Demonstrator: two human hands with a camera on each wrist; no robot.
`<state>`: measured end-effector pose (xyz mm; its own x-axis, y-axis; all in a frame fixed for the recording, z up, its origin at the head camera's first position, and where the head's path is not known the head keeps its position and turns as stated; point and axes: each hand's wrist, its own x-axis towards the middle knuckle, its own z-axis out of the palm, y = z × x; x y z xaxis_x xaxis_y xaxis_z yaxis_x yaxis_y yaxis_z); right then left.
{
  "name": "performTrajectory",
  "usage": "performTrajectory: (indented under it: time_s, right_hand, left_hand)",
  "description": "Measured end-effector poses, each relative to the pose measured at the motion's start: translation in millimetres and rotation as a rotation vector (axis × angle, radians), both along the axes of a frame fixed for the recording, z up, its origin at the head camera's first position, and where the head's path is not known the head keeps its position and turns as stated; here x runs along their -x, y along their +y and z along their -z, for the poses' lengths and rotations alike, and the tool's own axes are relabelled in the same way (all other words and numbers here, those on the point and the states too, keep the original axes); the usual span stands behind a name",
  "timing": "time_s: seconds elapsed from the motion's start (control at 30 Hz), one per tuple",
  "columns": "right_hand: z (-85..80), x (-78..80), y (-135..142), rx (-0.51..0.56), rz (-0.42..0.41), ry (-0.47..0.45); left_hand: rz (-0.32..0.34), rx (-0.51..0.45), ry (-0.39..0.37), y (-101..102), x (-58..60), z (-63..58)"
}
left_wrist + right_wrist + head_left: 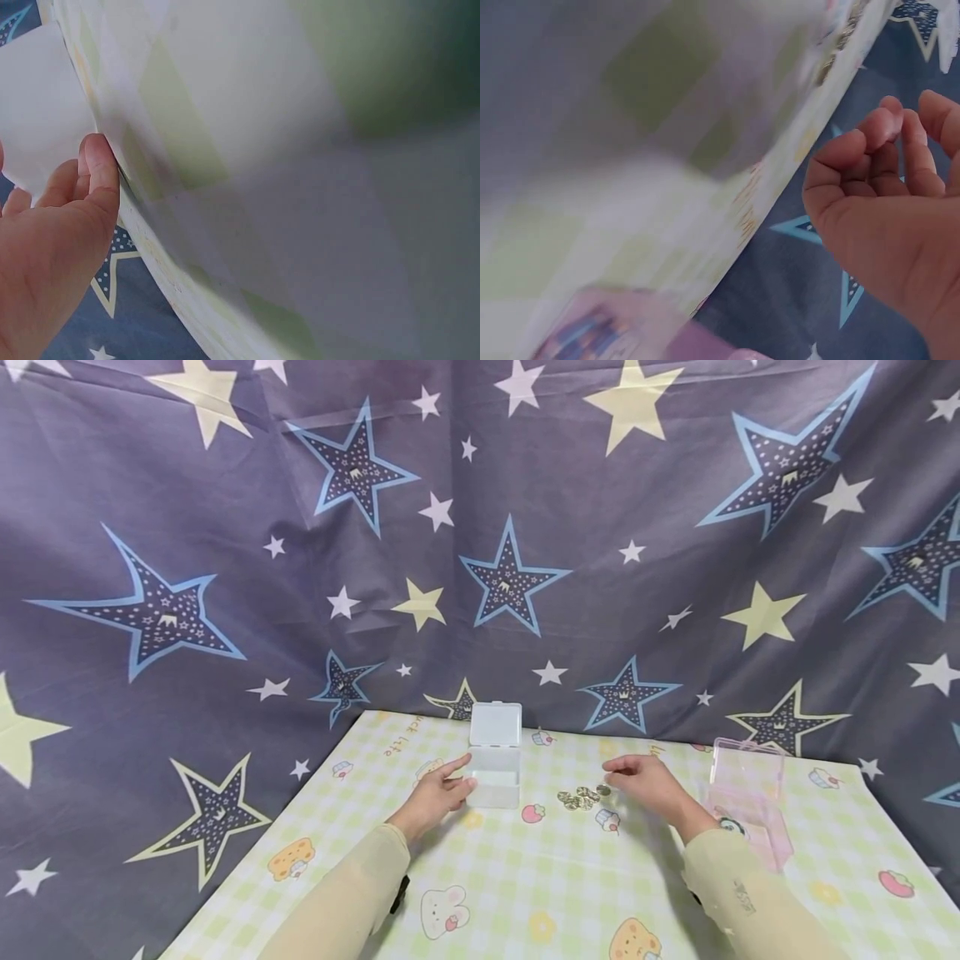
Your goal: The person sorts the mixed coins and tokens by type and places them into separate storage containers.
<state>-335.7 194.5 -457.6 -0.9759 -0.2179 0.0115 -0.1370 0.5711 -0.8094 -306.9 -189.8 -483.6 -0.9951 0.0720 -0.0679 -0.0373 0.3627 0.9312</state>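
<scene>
In the head view, a small white translucent box stands on the table with its hinged lid raised at the back. My left hand holds the box by its left side, thumb near the front corner and fingers farther back. The left wrist view shows that hand at the white box wall. To the right lies a small pile of shiny gold-coloured coins. My right hand hovers right by the coins, fingers loosely bent. In the right wrist view, nothing shows between its fingers and thumb.
A clear pink box with its lid up stands at the right, partly behind my right forearm, with something dark and bluish in it. The table wears a green-checked cloth. Behind it hangs a dark star-patterned curtain.
</scene>
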Motion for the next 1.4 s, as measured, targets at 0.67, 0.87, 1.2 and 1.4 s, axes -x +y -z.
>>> performTrajectory:
  time_s: [0.67,0.87,1.2,1.4]
  right_hand:
    - [21.4,9.5,-2,-0.199,-0.033,0.007]
    - [21.9,10.9,-5,-0.236,-0.025,-0.023]
    - [23.1,11.1,-9,-0.27,0.007,-0.041]
    - [23.5,12.3,-9,-0.262,0.021,-0.043]
  left_hand:
    - [0.004,-0.02,0.006,-2,2.3,3.9]
    - [0.001,-0.016,0.003,-2,2.2,4.4]
    - [0.007,-0.02,0.006,-2,1.9,6.8]
    - [0.008,-0.026,0.007,-2,2.6,5.8]
